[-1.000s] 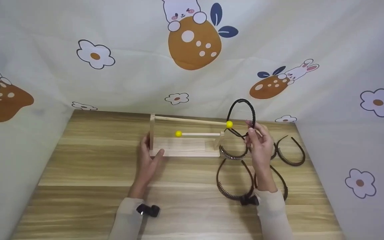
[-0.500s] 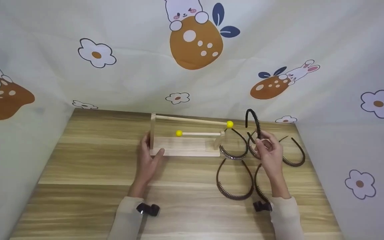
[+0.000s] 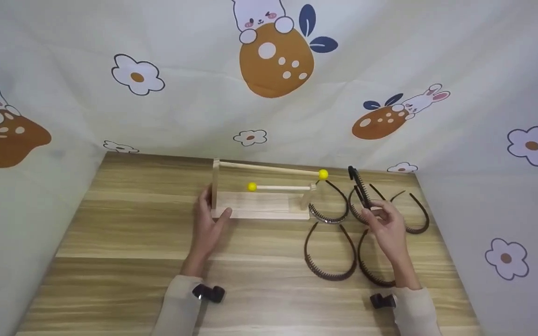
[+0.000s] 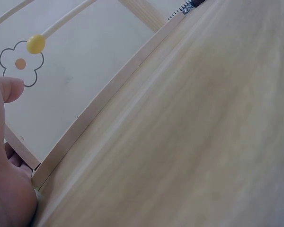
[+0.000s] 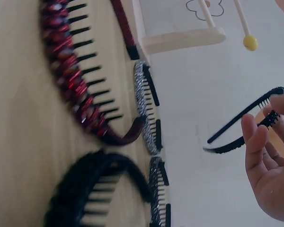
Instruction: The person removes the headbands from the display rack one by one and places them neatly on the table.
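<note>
My right hand pinches a black toothed headband between thumb and fingers, raised above the table. In the right wrist view this headband hangs with its two ends away from the palm. At the left end of a pale wooden rack, my left hand holds the upright and base, the thumb in front and the fingers partly hidden behind. The rack has two horizontal rods, each tipped with a yellow ball. No headband hangs on either rod.
Several headbands lie right of the rack: a silver-glittered one, a dark red beaded one and a black one among them. A headband lies near the table's right edge. A patterned curtain stands behind the table.
My right hand has moved right and toward me with the black headband, away from the upper rod's yellow ball. The headband has turned from facing the head camera to edge-on. My left hand stays put.
</note>
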`<state>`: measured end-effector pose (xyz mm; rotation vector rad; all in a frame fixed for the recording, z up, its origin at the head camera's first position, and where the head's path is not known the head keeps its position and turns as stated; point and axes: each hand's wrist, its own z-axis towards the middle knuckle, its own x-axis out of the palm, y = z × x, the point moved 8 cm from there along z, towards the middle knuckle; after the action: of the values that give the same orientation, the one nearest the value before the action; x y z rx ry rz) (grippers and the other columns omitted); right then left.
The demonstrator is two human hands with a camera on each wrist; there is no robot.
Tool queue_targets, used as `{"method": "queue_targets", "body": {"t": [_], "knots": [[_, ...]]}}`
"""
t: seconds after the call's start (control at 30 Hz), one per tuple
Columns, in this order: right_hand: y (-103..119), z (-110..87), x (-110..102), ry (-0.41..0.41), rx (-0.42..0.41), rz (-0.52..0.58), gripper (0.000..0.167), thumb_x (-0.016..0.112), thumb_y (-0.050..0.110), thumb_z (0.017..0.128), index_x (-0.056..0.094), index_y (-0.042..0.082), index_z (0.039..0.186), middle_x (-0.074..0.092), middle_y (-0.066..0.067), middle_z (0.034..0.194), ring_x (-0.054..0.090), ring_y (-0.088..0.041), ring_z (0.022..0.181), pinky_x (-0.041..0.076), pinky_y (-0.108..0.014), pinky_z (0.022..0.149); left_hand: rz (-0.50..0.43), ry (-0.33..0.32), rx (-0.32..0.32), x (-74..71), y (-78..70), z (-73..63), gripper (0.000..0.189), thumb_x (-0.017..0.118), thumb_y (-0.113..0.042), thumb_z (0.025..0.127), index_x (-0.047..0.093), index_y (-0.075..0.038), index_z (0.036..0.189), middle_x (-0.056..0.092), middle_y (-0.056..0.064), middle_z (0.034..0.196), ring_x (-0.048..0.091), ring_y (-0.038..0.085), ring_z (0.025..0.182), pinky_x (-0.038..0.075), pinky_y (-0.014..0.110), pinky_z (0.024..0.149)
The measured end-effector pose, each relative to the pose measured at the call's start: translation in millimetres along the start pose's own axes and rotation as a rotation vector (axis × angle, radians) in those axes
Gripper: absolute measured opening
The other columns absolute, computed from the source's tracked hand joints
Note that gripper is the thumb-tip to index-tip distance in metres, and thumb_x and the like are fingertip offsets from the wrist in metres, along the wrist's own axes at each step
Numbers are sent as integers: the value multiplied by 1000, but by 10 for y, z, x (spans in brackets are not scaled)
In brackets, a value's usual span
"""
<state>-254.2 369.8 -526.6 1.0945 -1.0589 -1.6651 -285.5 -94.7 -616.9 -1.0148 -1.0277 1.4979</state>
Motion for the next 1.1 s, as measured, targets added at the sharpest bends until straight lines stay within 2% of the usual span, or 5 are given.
{"method": "queue_targets", "body": {"t": [0.17, 0.4, 0.6, 0.83, 1.1], "knots": [[-63, -112, -168, 10, -7, -21, 20, 73, -12, 101, 68, -16, 120, 72, 3, 112, 76, -10, 86, 63, -19, 62, -28, 4, 12, 2, -15, -5, 80, 72, -6, 106, 23, 5, 169, 33, 32, 171, 34, 49, 160, 26, 62, 135], [-129, -274, -408, 31, -27, -102, 21, 78, -18, 93, 75, -14, 113, 65, -11, 139, 72, -8, 109, 64, -19, 86, -63, 3, 27, -9, -22, 3, 78, 70, -2, 106, 24, 6, 168, 33, 33, 171, 34, 49, 160, 25, 63, 135], [-185, -369, -524, 74, -38, -129, 22, 82, -19, 88, 79, -11, 108, 56, -23, 156, 71, -8, 122, 65, -22, 90, -74, -13, 20, -22, -3, 6, 78, 71, -1, 104, 26, 6, 167, 33, 32, 172, 35, 49, 160, 26, 60, 136], [-259, -458, -753, 57, -12, -185, 29, 85, -17, 86, 75, -18, 113, 53, -27, 160, 78, -5, 103, 65, -19, 86, -76, -9, 15, -9, 4, 2, 78, 72, -2, 105, 25, 5, 168, 31, 32, 173, 33, 49, 161, 26, 61, 135], [-415, -545, -1155, 71, -48, -280, 32, 85, -19, 84, 75, -15, 114, 50, -30, 164, 77, 2, 99, 63, -14, 86, -65, -6, 25, 9, -8, 7, 77, 71, -1, 105, 25, 7, 167, 32, 33, 172, 33, 49, 161, 25, 61, 136]]}}
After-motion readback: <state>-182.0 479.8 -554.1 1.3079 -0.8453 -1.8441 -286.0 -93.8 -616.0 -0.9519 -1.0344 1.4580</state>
